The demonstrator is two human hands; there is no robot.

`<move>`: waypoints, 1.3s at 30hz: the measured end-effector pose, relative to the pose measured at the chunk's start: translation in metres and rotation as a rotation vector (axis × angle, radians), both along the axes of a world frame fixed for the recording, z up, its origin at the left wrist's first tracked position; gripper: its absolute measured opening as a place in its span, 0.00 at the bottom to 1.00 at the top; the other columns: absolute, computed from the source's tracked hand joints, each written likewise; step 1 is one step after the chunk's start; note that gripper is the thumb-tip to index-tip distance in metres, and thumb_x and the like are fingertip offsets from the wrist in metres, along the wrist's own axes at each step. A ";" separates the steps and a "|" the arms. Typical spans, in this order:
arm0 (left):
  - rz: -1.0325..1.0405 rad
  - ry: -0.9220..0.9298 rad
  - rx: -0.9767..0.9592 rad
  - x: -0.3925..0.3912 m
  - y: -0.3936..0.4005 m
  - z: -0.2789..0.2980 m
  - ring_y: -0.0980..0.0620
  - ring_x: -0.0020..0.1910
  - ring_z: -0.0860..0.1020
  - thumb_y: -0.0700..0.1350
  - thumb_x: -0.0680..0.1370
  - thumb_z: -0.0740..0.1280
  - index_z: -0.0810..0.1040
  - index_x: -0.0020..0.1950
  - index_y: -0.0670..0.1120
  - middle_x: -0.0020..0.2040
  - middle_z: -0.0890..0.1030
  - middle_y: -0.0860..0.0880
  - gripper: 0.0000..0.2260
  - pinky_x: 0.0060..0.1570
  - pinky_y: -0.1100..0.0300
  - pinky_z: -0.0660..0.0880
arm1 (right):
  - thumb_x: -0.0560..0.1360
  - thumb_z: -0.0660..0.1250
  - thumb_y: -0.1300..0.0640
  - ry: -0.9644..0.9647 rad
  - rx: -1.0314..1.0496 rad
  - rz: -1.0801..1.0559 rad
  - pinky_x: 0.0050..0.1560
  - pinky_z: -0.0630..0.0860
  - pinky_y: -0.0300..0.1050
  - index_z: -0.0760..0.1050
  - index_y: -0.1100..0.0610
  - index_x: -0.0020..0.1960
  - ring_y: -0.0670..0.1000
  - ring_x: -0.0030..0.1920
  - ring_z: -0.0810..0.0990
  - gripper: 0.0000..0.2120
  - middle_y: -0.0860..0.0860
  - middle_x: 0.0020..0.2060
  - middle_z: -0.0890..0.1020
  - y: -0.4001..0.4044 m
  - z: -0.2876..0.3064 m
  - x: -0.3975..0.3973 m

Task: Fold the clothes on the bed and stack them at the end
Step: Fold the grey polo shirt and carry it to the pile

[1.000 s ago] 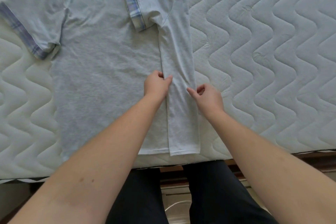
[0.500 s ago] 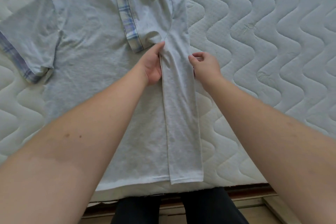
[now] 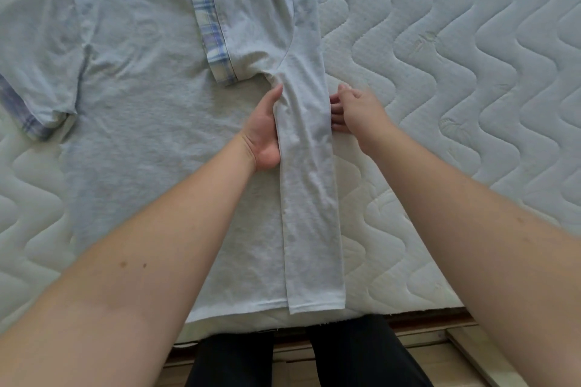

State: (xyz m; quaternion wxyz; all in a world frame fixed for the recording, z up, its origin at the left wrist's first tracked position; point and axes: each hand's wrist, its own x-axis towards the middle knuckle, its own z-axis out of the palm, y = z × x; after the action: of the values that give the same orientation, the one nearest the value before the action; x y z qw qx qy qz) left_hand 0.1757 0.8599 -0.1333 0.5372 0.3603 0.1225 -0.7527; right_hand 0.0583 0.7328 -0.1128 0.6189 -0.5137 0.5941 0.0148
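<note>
Pale grey T-shirt (image 3: 151,122) lies flat on the quilted white mattress (image 3: 471,72), hem toward the near edge of the bed. Its right side is folded inward as 1 long narrow panel (image 3: 311,198) running from shoulder to hem, with the plaid-cuffed sleeve (image 3: 213,38) turned over onto the chest; the other sleeve (image 3: 34,97) is spread out at far left, plaid cuff showing. Left hand (image 3: 262,132) rests edge-on along the panel's inner edge, thumb extended up the seam, palm facing the panel — fingers hidden under or behind the fabric, so cannot tell whether they grip it. Right hand (image 3: 355,110) sits at the panel's outer fold, on the mattress side, fingers (image 3: 338,113) lightly bent with tips touching the fabric edge; no clear pinch visible, hand looks relaxed rather than clenched. Both forearms reach in from the near side. Dark trousers (image 3: 361,355) and a strip of wooden floor (image 3: 440,361) show below the bed edge.
</note>
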 end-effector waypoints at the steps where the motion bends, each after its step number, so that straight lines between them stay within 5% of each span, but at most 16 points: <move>1: -0.002 -0.001 0.001 -0.004 0.004 0.000 0.40 0.71 0.71 0.66 0.78 0.57 0.69 0.74 0.40 0.71 0.72 0.37 0.35 0.72 0.43 0.64 | 0.84 0.55 0.48 0.015 -0.002 0.009 0.42 0.82 0.44 0.79 0.57 0.47 0.52 0.43 0.84 0.18 0.54 0.44 0.85 0.002 -0.001 -0.005; 6: -0.002 0.024 0.015 -0.026 0.025 0.003 0.41 0.72 0.70 0.64 0.80 0.56 0.68 0.75 0.41 0.72 0.72 0.38 0.33 0.75 0.44 0.60 | 0.83 0.57 0.49 0.090 -0.072 0.090 0.33 0.77 0.39 0.77 0.53 0.41 0.47 0.34 0.82 0.16 0.51 0.40 0.84 0.023 -0.001 -0.029; 12: -0.044 0.027 0.022 -0.051 0.061 0.007 0.41 0.73 0.69 0.63 0.80 0.53 0.67 0.76 0.41 0.73 0.71 0.38 0.33 0.75 0.45 0.61 | 0.81 0.58 0.45 0.220 -0.136 0.252 0.53 0.79 0.54 0.79 0.57 0.41 0.56 0.44 0.84 0.20 0.54 0.40 0.85 0.053 0.003 -0.060; 16: -0.048 0.020 0.051 -0.071 0.089 0.008 0.43 0.68 0.75 0.61 0.81 0.53 0.71 0.73 0.42 0.69 0.75 0.39 0.30 0.67 0.49 0.71 | 0.77 0.63 0.38 0.303 -0.178 0.399 0.45 0.76 0.49 0.78 0.57 0.39 0.55 0.40 0.81 0.23 0.53 0.35 0.83 0.083 0.004 -0.082; 20: -0.062 -0.036 0.128 -0.095 0.111 0.011 0.44 0.66 0.76 0.60 0.82 0.53 0.74 0.70 0.43 0.67 0.77 0.40 0.27 0.66 0.50 0.72 | 0.75 0.68 0.40 0.336 -0.170 0.470 0.38 0.73 0.46 0.74 0.53 0.37 0.53 0.38 0.79 0.18 0.49 0.33 0.79 0.108 0.006 -0.101; 23: -0.085 -0.100 0.174 -0.112 0.128 0.016 0.47 0.62 0.79 0.57 0.83 0.55 0.76 0.68 0.43 0.63 0.81 0.43 0.23 0.63 0.53 0.74 | 0.76 0.68 0.44 0.342 -0.153 0.485 0.47 0.78 0.51 0.78 0.58 0.43 0.57 0.43 0.82 0.16 0.54 0.40 0.83 0.124 0.007 -0.115; 32: -0.092 -0.624 0.521 -0.175 0.179 0.015 0.42 0.53 0.82 0.42 0.79 0.69 0.80 0.58 0.37 0.56 0.83 0.37 0.11 0.56 0.50 0.78 | 0.73 0.73 0.46 0.314 -0.032 0.563 0.49 0.78 0.49 0.81 0.57 0.56 0.54 0.48 0.82 0.18 0.53 0.48 0.85 0.175 0.013 -0.164; 35: -0.237 -0.821 0.566 -0.186 0.194 0.021 0.46 0.49 0.83 0.47 0.76 0.73 0.81 0.51 0.43 0.50 0.85 0.43 0.09 0.53 0.51 0.80 | 0.74 0.72 0.46 0.396 -0.022 0.528 0.44 0.75 0.48 0.81 0.60 0.49 0.57 0.46 0.82 0.16 0.56 0.44 0.84 0.191 0.015 -0.183; 39: -0.651 -1.125 0.527 -0.192 0.206 0.027 0.48 0.47 0.81 0.48 0.73 0.75 0.78 0.53 0.45 0.49 0.83 0.48 0.12 0.47 0.54 0.78 | 0.69 0.77 0.51 0.383 0.015 0.610 0.57 0.76 0.52 0.71 0.55 0.66 0.54 0.55 0.79 0.29 0.54 0.57 0.80 0.209 0.018 -0.191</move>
State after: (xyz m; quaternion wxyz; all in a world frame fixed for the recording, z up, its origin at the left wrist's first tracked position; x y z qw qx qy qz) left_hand -0.0167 1.0662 -0.1062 0.1613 0.8317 -0.1100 -0.5197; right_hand -0.1322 0.9416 -0.0944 0.4674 -0.6506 0.5186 0.2990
